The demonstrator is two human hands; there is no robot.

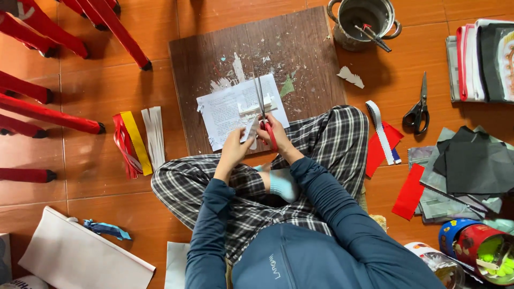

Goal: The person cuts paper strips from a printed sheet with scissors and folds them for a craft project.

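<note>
Red-handled scissors (263,109) in the right hand (274,134) should cut slowly over the wooden board (251,59), while the left hand (235,145) pinches the paper strip (249,130) taut.

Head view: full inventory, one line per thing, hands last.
board: 1, dark brown wood, on floor ahead
printed sheet: 1, white, on board
red-handled scissors: 1, in right hand
paper piece: 1, white, in left hand
black scissors: 1, floor, right
pot: 1, metal, top right
paper strips: several, red, yellow, white, floor left
red paper: several pieces, floor right
dark sheets: stack, grey-black, right
chair legs: several, red, left
cans: 2, bottom right
left hand: pinches paper piece
right hand: grips scissors
</note>
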